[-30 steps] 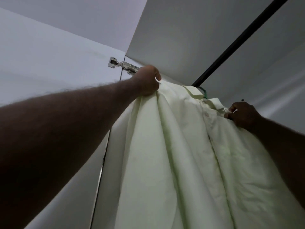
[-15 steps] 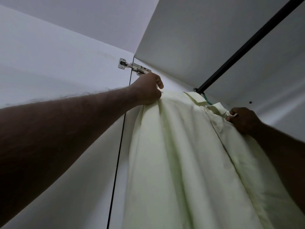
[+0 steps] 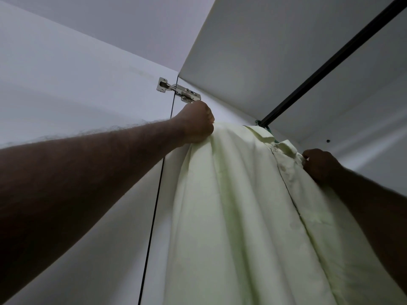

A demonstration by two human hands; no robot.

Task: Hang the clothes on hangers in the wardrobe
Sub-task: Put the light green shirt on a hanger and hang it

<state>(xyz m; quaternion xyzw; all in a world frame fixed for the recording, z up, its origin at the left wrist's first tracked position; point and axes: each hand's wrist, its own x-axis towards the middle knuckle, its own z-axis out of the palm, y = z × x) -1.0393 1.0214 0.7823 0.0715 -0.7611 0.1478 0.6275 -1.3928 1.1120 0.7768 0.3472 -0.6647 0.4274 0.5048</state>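
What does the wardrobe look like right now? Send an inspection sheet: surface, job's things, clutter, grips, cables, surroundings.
Surface: nothing seen.
Job's things: pale green shirt hangs under the dark rail; green hanger barely shows near the collar.
Clutter: nothing seen.
Grips: left hand grips the shirt's shoulder; right hand pinches fabric beside the collar.
Cables: nothing seen.
Surroundings: white wardrobe door open; metal hinge just above the left hand.
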